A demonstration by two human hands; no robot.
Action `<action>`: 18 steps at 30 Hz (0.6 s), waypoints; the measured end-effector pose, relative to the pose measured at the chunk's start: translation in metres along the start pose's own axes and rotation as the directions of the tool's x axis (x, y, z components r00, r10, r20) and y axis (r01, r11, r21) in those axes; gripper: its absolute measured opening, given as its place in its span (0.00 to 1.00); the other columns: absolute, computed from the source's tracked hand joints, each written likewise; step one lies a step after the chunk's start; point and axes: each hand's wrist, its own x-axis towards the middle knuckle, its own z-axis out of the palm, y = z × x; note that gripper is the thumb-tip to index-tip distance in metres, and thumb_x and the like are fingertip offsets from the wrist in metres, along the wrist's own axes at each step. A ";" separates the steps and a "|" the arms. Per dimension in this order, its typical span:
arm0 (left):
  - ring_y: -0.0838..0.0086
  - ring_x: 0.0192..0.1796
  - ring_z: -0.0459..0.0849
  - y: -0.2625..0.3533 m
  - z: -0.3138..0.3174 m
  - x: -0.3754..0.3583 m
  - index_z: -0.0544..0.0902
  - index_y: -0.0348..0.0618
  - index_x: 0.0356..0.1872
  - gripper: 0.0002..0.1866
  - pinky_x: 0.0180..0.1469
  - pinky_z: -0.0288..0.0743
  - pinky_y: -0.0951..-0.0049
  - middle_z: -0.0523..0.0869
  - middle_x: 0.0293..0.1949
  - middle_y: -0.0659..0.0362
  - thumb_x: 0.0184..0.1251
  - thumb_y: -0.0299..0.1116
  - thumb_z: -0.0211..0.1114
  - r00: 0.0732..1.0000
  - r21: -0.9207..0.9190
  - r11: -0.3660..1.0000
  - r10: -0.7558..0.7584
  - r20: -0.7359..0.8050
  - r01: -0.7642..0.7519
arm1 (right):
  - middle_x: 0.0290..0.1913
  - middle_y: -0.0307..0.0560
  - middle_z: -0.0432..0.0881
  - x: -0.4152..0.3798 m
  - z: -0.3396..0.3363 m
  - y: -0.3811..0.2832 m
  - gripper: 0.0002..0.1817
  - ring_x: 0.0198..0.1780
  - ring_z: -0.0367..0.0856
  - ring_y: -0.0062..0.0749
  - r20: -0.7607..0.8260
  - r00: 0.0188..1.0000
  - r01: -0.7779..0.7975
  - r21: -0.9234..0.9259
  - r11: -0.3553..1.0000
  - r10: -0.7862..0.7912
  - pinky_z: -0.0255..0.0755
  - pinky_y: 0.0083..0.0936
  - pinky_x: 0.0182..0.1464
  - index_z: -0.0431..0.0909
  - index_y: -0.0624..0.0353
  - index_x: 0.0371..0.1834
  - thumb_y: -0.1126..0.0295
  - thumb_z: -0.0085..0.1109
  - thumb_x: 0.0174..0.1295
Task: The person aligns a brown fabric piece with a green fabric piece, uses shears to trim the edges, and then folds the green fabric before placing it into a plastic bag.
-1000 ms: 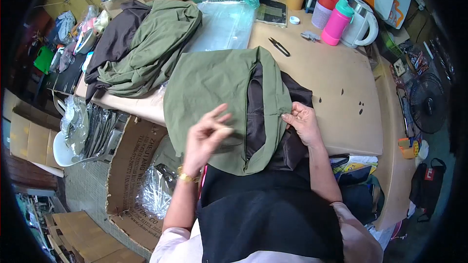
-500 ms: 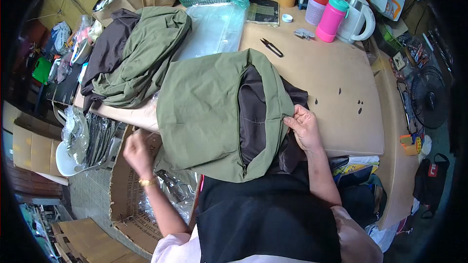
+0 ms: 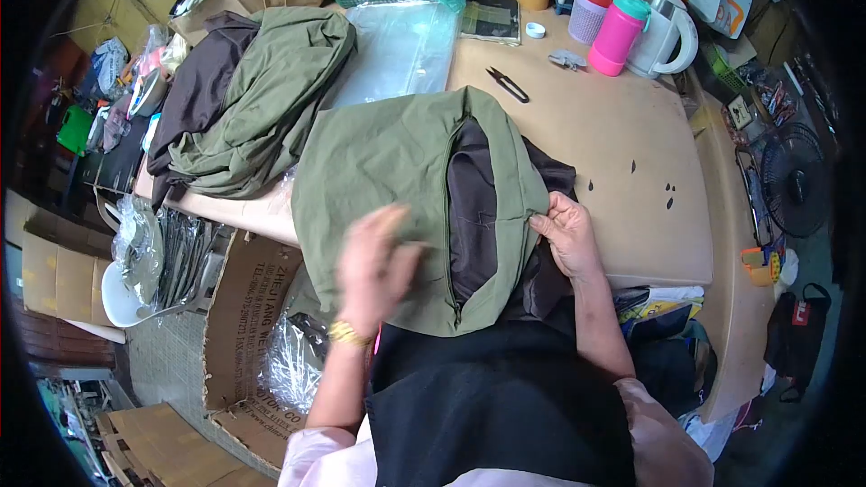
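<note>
Item: olive-green fabric cover (image 3: 388,171), lined in dark brown, laid flat at the near edge of the worktable (image 3: 613,144) and overhanging it toward the person. A long zip opening is seen down the right half, parted so that the brown lining (image 3: 474,207) is exposed. The cloth is creased, with a rounded top.

The right rim of the opening is pinched by the right hand (image 3: 566,234), fingers closed on the green edge. The left hand (image 3: 374,266) is blurred over the lower left of the cover; whether its fingers are open or closed cannot be told.

Surroundings: bare tabletop is found to the right of the cover. Thread snips (image 3: 508,84) lie just beyond its top. A heap of green and brown cloth (image 3: 253,99) is piled at the far left. A cardboard box (image 3: 248,325) stands below the table's left edge.
</note>
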 end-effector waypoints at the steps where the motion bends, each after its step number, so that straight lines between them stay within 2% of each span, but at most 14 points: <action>1: 0.54 0.62 0.79 0.024 0.025 0.016 0.80 0.41 0.60 0.29 0.64 0.73 0.62 0.83 0.57 0.49 0.52 0.27 0.75 0.998 -0.116 0.993 0.044 0.045 -0.038 | 0.36 0.38 0.84 0.000 -0.001 0.001 0.04 0.35 0.79 0.14 0.003 1.000 0.004 0.014 1.000 -0.004 0.72 0.15 0.39 0.76 0.60 0.40 0.77 0.63 0.67; 2: 0.56 0.61 0.78 0.028 0.052 0.021 0.79 0.42 0.60 0.29 0.62 0.73 0.61 0.82 0.55 0.50 0.54 0.28 0.75 0.990 -0.150 0.988 0.064 0.125 -0.045 | 0.36 0.38 0.84 0.000 -0.001 0.003 0.04 0.35 0.79 0.14 0.000 1.000 0.006 0.012 1.000 -0.006 0.72 0.15 0.39 0.76 0.60 0.40 0.77 0.63 0.67; 3: 0.60 0.49 0.83 0.016 0.078 0.024 0.84 0.41 0.54 0.21 0.51 0.76 0.63 0.85 0.44 0.52 0.56 0.26 0.73 0.962 -0.074 0.987 0.155 0.223 -0.142 | 0.38 0.39 0.85 0.000 0.000 0.003 0.04 0.36 0.79 0.15 -0.007 0.999 0.035 0.048 0.998 -0.035 0.73 0.16 0.41 0.76 0.60 0.40 0.78 0.62 0.67; 4: 0.60 0.49 0.83 0.014 0.078 0.028 0.84 0.41 0.54 0.21 0.51 0.76 0.63 0.85 0.44 0.52 0.56 0.26 0.73 0.961 -0.078 0.986 0.160 0.224 -0.146 | 0.39 0.39 0.85 0.001 0.000 0.002 0.03 0.38 0.80 0.16 -0.016 0.998 0.066 0.085 0.994 -0.065 0.73 0.16 0.44 0.76 0.60 0.40 0.79 0.61 0.67; 6: 0.66 0.35 0.81 0.006 0.074 0.036 0.89 0.41 0.42 0.11 0.39 0.75 0.67 0.84 0.32 0.55 0.58 0.23 0.71 0.987 -0.300 0.953 0.016 0.162 0.033 | 0.40 0.40 0.85 0.004 -0.010 -0.003 0.04 0.39 0.80 0.17 -0.013 0.998 0.064 0.070 0.996 -0.063 0.74 0.17 0.46 0.76 0.61 0.41 0.79 0.60 0.68; 7: 0.69 0.29 0.79 0.007 0.062 0.036 0.90 0.42 0.33 0.04 0.34 0.73 0.70 0.82 0.26 0.57 0.57 0.24 0.72 0.989 -0.404 0.904 -0.112 0.092 0.140 | 0.41 0.41 0.85 0.002 -0.013 -0.004 0.04 0.41 0.81 0.19 -0.004 0.999 0.048 0.056 0.997 -0.048 0.74 0.18 0.48 0.76 0.61 0.42 0.80 0.59 0.68; 9: 0.73 0.30 0.78 0.001 0.033 0.019 0.91 0.40 0.34 0.04 0.35 0.72 0.73 0.82 0.25 0.57 0.59 0.22 0.70 0.973 -0.370 0.901 -0.193 0.124 0.226 | 0.42 0.42 0.85 0.006 -0.018 0.008 0.04 0.41 0.81 0.19 -0.008 0.999 0.041 0.102 0.994 -0.040 0.75 0.18 0.48 0.75 0.62 0.42 0.80 0.59 0.68; 10: 0.75 0.30 0.77 -0.006 0.020 0.005 0.90 0.38 0.34 0.04 0.36 0.71 0.75 0.81 0.25 0.59 0.60 0.20 0.69 0.957 -0.396 0.871 -0.273 0.098 0.289 | 0.42 0.43 0.85 0.009 -0.017 0.013 0.04 0.42 0.82 0.20 -0.009 0.999 0.032 0.148 0.988 -0.031 0.75 0.18 0.49 0.75 0.62 0.43 0.80 0.59 0.68; 12: 0.81 0.31 0.74 -0.036 -0.014 -0.025 0.90 0.35 0.33 0.05 0.36 0.69 0.79 0.80 0.26 0.64 0.62 0.19 0.66 0.862 -0.423 0.784 -0.507 -0.014 0.455 | 0.43 0.44 0.85 0.009 -0.006 0.011 0.05 0.43 0.82 0.21 -0.053 0.997 0.057 0.181 0.982 -0.048 0.76 0.20 0.49 0.75 0.62 0.43 0.81 0.58 0.68; 13: 0.84 0.30 0.74 -0.058 -0.033 -0.043 0.88 0.35 0.34 0.05 0.34 0.69 0.83 0.81 0.28 0.65 0.68 0.21 0.64 0.867 -0.378 0.815 -0.495 -0.057 0.440 | 0.43 0.45 0.85 0.006 -0.002 0.003 0.05 0.43 0.82 0.21 -0.076 0.997 0.033 0.132 0.991 -0.023 0.76 0.20 0.49 0.75 0.62 0.44 0.81 0.58 0.68; 14: 0.87 0.28 0.74 -0.064 -0.048 -0.062 0.86 0.37 0.38 0.05 0.30 0.68 0.87 0.82 0.31 0.66 0.72 0.25 0.62 0.655 -0.612 0.533 -0.755 -0.032 0.585 | 0.43 0.45 0.85 0.004 0.001 0.000 0.05 0.43 0.82 0.21 -0.099 0.995 0.007 0.083 0.997 0.001 0.76 0.20 0.49 0.75 0.62 0.44 0.82 0.57 0.68; 15: 0.89 0.26 0.74 -0.097 -0.062 -0.086 0.84 0.40 0.41 0.05 0.26 0.67 0.89 0.83 0.32 0.65 0.74 0.30 0.62 0.626 -0.709 0.530 -0.763 -0.160 0.465 | 0.43 0.45 0.86 0.010 -0.002 0.013 0.05 0.42 0.83 0.22 -0.112 0.989 0.104 0.067 0.992 -0.096 0.77 0.20 0.48 0.75 0.62 0.44 0.82 0.57 0.68; 17: 0.90 0.24 0.69 -0.124 -0.101 -0.111 0.83 0.44 0.37 0.08 0.23 0.60 0.90 0.82 0.30 0.67 0.75 0.35 0.64 0.458 -0.718 0.560 -0.809 -0.368 0.412 | 0.44 0.45 0.86 0.011 -0.006 0.016 0.05 0.42 0.83 0.22 -0.113 0.988 0.114 0.097 0.989 -0.103 0.77 0.20 0.48 0.75 0.63 0.44 0.82 0.57 0.68; 18: 0.92 0.24 0.66 -0.143 -0.125 -0.132 0.83 0.45 0.34 0.09 0.22 0.56 0.90 0.80 0.27 0.68 0.75 0.37 0.64 0.451 -0.686 0.613 -0.778 -0.437 0.393 | 0.44 0.45 0.86 0.013 -0.011 0.014 0.06 0.43 0.83 0.22 -0.120 0.986 0.132 0.118 0.984 -0.117 0.77 0.20 0.48 0.75 0.63 0.45 0.82 0.57 0.68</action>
